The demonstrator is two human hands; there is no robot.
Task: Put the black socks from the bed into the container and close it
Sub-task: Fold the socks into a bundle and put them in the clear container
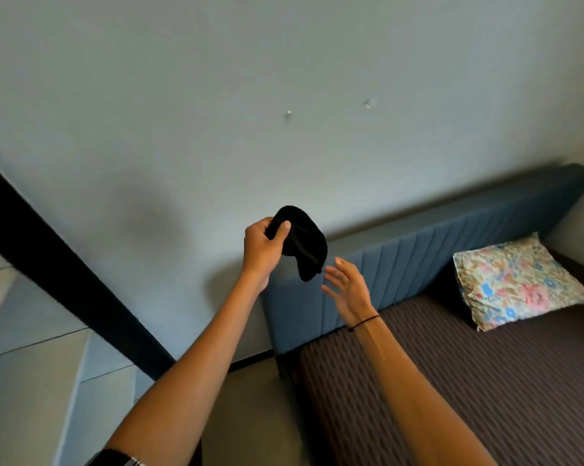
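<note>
A bundle of black socks (304, 245) is held up in the air in front of the wall, above the corner of the bed (468, 381). My left hand (263, 250) grips its upper left end, thumb on top. My right hand (347, 288) is just below and to the right of the socks, fingers spread, palm turned toward them, not touching. A thin black band circles the right wrist. No container is in view.
The bed has a brown striped cover and a blue padded headboard (435, 250) along the wall. A floral pillow (515, 280) leans at the far right. A black band (65, 277) runs diagonally at the left, over pale floor tiles (31, 381).
</note>
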